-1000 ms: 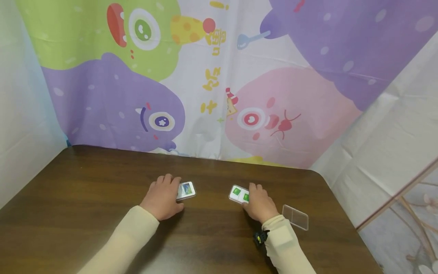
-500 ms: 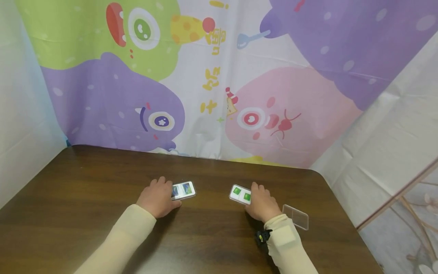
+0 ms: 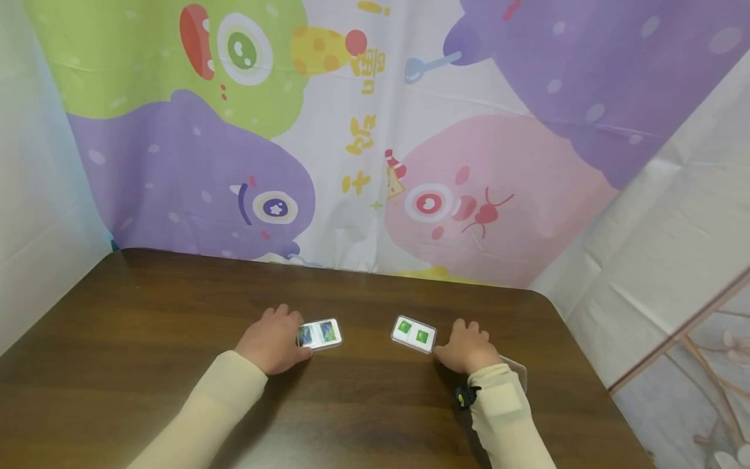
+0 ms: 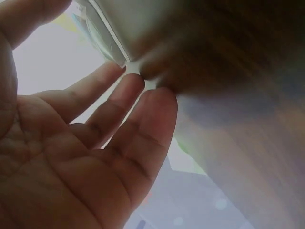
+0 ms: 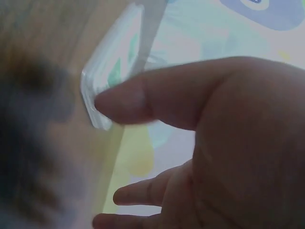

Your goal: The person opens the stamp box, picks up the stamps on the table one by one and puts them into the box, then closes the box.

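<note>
On the brown table, my left hand holds the near-left end of a clear flat plastic case between thumb and forefinger. This case shows two blue-green pictures on white. In the left wrist view, the forefinger meets the case edge while the other fingers lie fairly straight. A second clear case, with two green pictures on white, lies flat to the right. Beside its right end is my right hand, fingers loose and holding nothing. The right wrist view shows the thumb overlapping that case's edge.
A clear plastic lid lies behind my right wrist, mostly hidden by it. A cartoon-printed cloth hangs along the table's back edge, with pale cloth at both sides. A dark watch-like band sits at my right sleeve.
My right hand has let go of the green-picture case and moved right, now covering much of the lid. The blue-green case has shifted slightly right and nearer, with my left hand at its end.
</note>
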The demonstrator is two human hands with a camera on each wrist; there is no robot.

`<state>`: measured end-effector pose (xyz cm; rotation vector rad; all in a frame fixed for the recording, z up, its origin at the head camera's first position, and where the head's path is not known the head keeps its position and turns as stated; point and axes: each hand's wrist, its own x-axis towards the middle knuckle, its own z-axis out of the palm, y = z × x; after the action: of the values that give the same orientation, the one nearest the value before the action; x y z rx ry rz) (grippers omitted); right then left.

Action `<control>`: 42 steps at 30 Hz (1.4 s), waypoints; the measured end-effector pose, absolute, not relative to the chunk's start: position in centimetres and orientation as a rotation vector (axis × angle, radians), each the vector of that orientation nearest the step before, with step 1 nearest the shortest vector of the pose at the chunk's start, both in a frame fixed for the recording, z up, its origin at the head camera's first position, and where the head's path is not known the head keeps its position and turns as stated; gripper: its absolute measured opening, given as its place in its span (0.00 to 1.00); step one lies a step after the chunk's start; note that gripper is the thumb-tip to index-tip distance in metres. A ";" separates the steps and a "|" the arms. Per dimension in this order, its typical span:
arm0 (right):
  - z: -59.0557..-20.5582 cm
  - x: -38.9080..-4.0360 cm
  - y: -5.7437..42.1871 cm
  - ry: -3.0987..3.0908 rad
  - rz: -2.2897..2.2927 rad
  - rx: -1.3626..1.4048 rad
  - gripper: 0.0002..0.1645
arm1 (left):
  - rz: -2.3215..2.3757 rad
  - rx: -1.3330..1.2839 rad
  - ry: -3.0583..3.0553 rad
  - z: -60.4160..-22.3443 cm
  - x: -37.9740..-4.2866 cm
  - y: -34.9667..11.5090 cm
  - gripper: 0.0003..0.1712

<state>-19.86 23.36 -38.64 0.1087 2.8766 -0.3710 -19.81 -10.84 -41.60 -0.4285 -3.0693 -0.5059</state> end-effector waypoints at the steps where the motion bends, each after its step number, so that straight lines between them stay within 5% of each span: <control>1: -38.8 -20.0 23.3 2.880 -0.378 0.108 0.46 | -0.518 -0.447 -3.072 -41.5 -19.8 -10.7 0.27; 10: -39.2 -20.0 22.9 2.897 -0.386 0.049 0.41 | -0.549 -0.595 -3.052 -41.6 -18.8 -8.8 0.29; 18: -38.5 -19.6 23.3 2.846 -0.221 -0.023 0.46 | -0.611 -0.655 -3.040 -41.4 -17.9 -7.5 0.28; 26: -38.5 -19.6 23.8 2.785 -0.148 -0.064 0.27 | -0.595 -0.645 -3.049 -41.5 -18.0 -7.6 0.29; 42: -40.1 -20.2 22.3 2.967 -0.414 -0.093 0.25 | -0.587 -0.654 -3.056 -41.5 -17.9 -7.6 0.29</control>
<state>-20.24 22.28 -40.10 -0.0931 2.9667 -0.4137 -17.95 -7.56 -41.53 -0.6541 -3.0563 -0.5868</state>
